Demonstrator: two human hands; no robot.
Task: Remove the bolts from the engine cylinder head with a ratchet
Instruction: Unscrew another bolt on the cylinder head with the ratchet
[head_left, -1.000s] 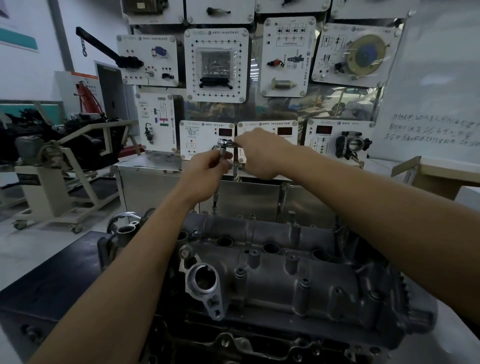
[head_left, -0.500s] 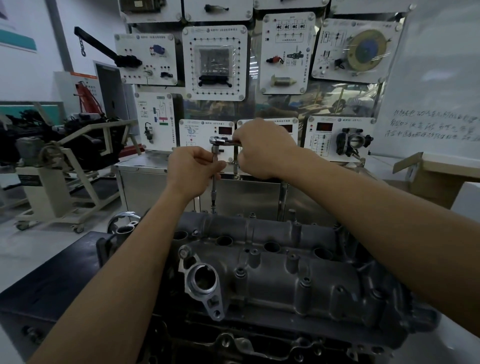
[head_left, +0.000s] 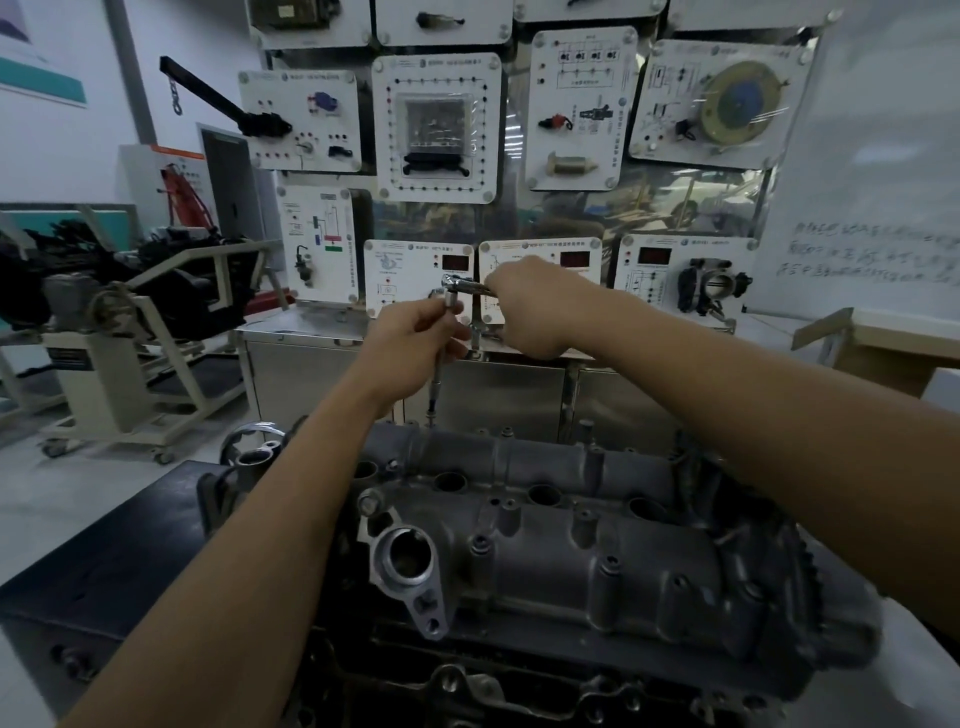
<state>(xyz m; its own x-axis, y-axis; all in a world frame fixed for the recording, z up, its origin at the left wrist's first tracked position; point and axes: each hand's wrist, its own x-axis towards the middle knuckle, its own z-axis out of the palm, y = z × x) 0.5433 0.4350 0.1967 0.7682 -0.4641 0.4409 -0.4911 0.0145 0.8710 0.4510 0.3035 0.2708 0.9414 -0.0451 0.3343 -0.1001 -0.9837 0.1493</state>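
Head view: the fingers (head_left: 451, 316) of the left hand (head_left: 415, 348) curl round the extension bar (head_left: 438, 376) just under the ratchet (head_left: 457, 283), steadying it. The right hand (head_left: 530, 312) wraps the ratchet's handle, fingers closed round it and hiding most of it. The bar runs down to a bolt (head_left: 430, 415) at the far left corner of the cylinder head (head_left: 571, 525), which lies across the lower middle of the view, close to the person.

Over the last second the ratchet's head has rocked left and come back right, while the bar's lower end has stayed on the same bolt. That looks like short working strokes: the bolt is probably being loosened and is not yet out. Other fasteners along the cylinder head still sit in their bosses.

Writing: the whiteboard (head_left: 878, 249) on the right carries handwritten lines, too blurred to read. The training panels (head_left: 436, 124) behind bear small print and red displays, also unreadable; no brand can be made out
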